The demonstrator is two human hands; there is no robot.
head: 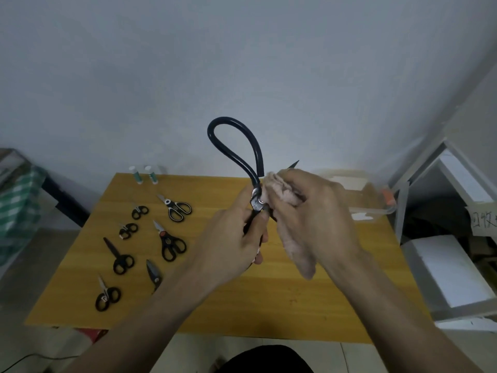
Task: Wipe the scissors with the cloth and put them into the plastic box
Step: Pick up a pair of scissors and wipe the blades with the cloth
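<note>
The left hand (234, 238) held a large pair of black scissors with long looped handles (243, 157) above the yellow wooden worktop (282, 300), its fingers and thumb curled tight round the lower handle just below the metal pivot. One handle loop rose well above that grip, and a dark blade tip poked out past the top of the right hand (314, 208). The right hand's grip was closed on a crumpled pale pink cloth (277, 192), pressing it against the scissors just beside the pivot; a loose tail of the cloth hung down under the palm. The two grips were touching or nearly so at the pivot.

Beyond the right hand's grip, at the far right edge of the worktop, stood the clear plastic box with an orange latch (376, 203).

To the left of the left hand's grip, well apart from it, several smaller black-handled scissors (172, 244) lay spread on the worktop, and farther back two small white tubes with green labels (145, 175) lay near the wall.
</note>
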